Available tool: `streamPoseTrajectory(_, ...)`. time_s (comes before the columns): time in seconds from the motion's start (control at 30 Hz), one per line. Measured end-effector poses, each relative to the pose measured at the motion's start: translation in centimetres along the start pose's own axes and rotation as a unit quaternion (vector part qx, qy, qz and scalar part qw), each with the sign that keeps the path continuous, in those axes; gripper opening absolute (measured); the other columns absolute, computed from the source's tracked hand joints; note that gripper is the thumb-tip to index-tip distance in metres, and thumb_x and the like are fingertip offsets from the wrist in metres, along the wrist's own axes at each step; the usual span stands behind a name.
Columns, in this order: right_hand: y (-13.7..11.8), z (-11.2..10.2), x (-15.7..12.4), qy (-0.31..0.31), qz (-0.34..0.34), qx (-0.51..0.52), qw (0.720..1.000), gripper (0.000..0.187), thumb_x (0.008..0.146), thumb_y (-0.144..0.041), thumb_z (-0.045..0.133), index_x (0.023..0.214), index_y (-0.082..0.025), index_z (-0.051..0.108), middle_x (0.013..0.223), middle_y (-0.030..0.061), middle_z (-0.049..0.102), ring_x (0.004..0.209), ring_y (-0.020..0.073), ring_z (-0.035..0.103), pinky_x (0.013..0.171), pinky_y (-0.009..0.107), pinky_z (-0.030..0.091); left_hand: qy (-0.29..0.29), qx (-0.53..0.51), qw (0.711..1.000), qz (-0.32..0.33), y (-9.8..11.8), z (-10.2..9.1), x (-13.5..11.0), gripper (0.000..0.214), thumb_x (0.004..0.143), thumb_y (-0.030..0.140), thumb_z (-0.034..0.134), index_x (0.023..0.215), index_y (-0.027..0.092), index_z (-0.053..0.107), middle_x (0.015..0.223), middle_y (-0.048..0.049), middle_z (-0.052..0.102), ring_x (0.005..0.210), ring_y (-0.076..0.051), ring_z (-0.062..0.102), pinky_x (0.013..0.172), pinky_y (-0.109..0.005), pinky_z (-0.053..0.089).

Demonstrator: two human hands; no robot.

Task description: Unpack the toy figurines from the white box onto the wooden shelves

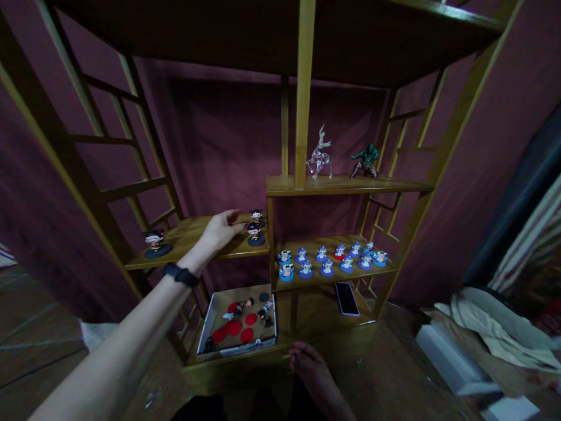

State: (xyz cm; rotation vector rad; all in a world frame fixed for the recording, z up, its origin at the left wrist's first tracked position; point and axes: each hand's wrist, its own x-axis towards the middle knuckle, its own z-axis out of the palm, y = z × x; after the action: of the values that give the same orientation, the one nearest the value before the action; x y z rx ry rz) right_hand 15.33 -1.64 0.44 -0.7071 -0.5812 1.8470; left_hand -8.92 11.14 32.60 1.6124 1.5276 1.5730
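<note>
My left hand (221, 230), a dark band on its wrist, reaches over the left shelf with thumb and fingers apart. Its fingertips are beside two black-haired figurines on dark round bases, a front figurine (255, 233) and a back figurine (256, 216); whether they touch is unclear. A similar figurine (154, 242) stands at that shelf's left end. Low in front of the unit, my right hand (310, 363) is in shadow, its fingers curled together; anything in them is hidden.
A shallow box (236, 351) at lower left holds red discs and loose figurine parts. Several small blue-and-white figurines (326, 268) stand in rows on the right shelf. Above are a clear deer (319, 158) and a green figure (366, 161). A phone (347, 299) lies below.
</note>
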Motion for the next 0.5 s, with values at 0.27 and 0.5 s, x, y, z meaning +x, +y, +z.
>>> streamPoseTrajectory(0.27, 0.7, 1.3, 2.0, -0.015, 0.029, -0.03, 0.999, 0.039, 0.058, -0.033, 0.078, 0.09, -0.015, 0.064, 0.086, 0.0075, 0.064, 0.078, 0.0163, 0.059, 0.079, 0.034, 0.043, 0.033, -0.005, 0.999, 0.014, -1.9, -4.0, -2.5, 0.051, 0.054, 0.028, 0.074, 0.102, 0.014, 0.064, 0.103, -0.0087, 0.065, 0.099, -0.024, 0.058, 0.089, -0.035, 0.043)
streamPoseTrajectory(0.5, 1.6, 3.0, 2.8, -0.054, 0.046, -0.021, 0.997, 0.028, 0.063, -0.029, 0.074, 0.087, -0.016, 0.065, 0.087, 0.0065, 0.064, 0.078, 0.0148, 0.058, 0.08, 0.032, 0.042, -0.13, -0.061, 0.987, -0.07, -2.8, -0.1, 4.5, 0.061, 0.032, 0.015, 0.08, 0.091, 0.011, 0.064, 0.088, -0.0062, 0.066, 0.088, -0.023, 0.06, 0.083, -0.038, 0.045)
